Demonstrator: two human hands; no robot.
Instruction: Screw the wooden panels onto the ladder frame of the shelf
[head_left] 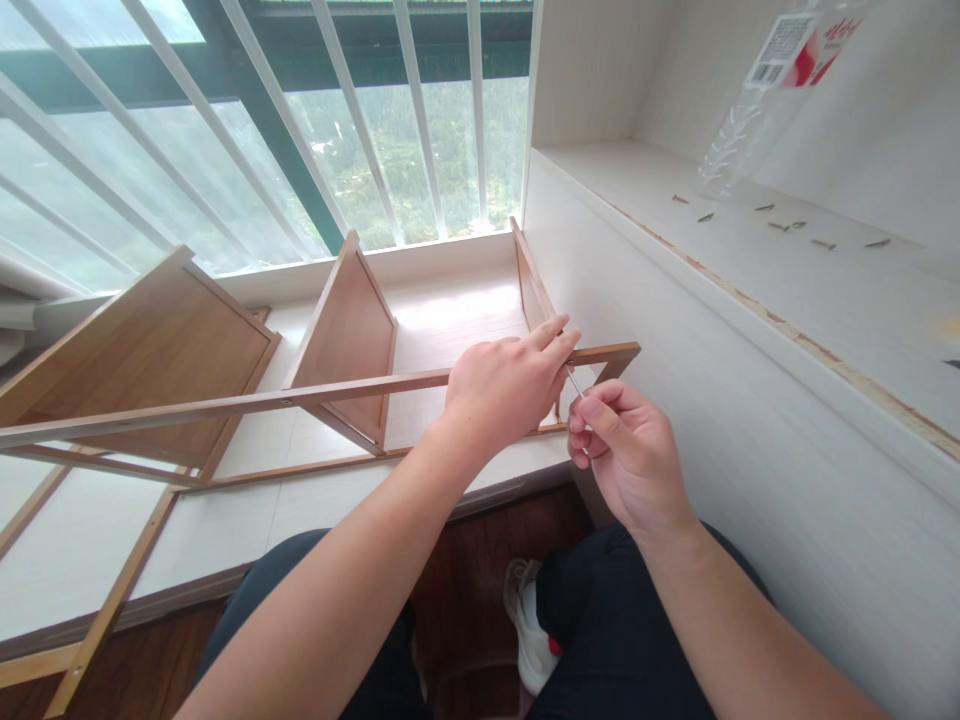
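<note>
A half-built wooden shelf frame (pixel 341 330) lies on a white window ledge (pixel 315 500), its long front rail (pixel 225 405) running from left to right. My left hand (pixel 506 385) rests on the rail near its right end, fingertips pinched at the wood. My right hand (pixel 626 450) is just below and to the right, closed on a thin metal tool (pixel 576 383) whose tip points up at the rail beside my left fingertips. Whether a screw sits under the fingertips is hidden.
A white cabinet side (pixel 675 330) rises on the right. Its shelf (pixel 750 240) carries several loose screws (pixel 787 226) and a clear plastic bag (pixel 765 90). A barred window (pixel 337 130) fills the back. My knees and a white shoe (pixel 529 620) are over the dark floor below.
</note>
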